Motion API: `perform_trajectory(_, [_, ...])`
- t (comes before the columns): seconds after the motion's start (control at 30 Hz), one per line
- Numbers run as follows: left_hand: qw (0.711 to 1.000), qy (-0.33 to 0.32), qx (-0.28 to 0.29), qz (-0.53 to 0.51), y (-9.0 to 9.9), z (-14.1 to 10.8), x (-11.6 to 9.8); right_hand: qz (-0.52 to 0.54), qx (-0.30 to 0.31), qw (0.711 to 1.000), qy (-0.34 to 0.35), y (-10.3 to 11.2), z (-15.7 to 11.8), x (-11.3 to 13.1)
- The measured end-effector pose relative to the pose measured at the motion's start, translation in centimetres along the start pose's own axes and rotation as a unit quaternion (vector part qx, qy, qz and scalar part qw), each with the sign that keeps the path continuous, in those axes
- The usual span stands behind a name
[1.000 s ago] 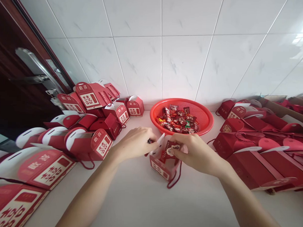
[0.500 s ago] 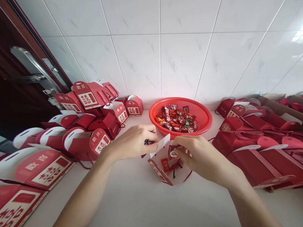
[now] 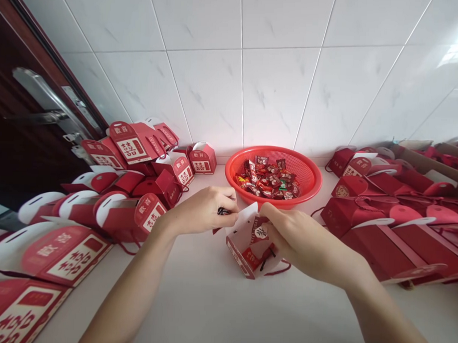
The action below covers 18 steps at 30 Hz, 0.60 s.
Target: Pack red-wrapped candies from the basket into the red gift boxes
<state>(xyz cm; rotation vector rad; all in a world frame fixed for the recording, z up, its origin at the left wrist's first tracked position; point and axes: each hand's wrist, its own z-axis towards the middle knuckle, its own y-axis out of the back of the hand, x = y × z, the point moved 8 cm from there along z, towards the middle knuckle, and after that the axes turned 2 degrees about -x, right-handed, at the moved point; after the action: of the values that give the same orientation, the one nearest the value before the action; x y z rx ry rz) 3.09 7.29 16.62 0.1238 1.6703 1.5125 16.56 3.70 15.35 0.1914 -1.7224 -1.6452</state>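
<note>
An open red and white box (image 3: 241, 254) stands tilted on the white surface, with red wrapped candies (image 3: 253, 258) inside. My left hand (image 3: 212, 210) is closed at the box's upper left, its fingers round a dark wrapped candy (image 3: 223, 211) that shows only in part. At the right side of the box my right hand (image 3: 283, 228) is closed, fingertips at the rim beside a dark red candy packet (image 3: 259, 229) with a round white label. Whether it pinches the box wall or the packet is hard to tell. A red cord lies at the box's right.
Behind the box is a red plastic basket (image 3: 233, 164) of wrapped candies. Red boxes (image 3: 76, 256) stand in rows at the left, and more red boxes (image 3: 377, 241) at the right. A dark door with a metal handle (image 3: 54, 103) is at the back left, beside a tiled wall.
My right hand has shifted slightly, its fingers lower and closer together at the box's right side. The box opening looks narrower. My left hand has barely moved.
</note>
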Motion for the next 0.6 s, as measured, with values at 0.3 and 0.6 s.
perform_trajectory(0.3, [1.0,0.005,0.015,0.025,-0.5,-0.1,-0.8,-0.03,0.124,0.991,0.042,-3.5,-0.2,0.5])
perform_trajectory(0.6, [0.999,0.001,0.01,0.041,-0.7,0.0,-0.6,0.067,0.092,0.993,0.042,-2.0,0.5,0.6])
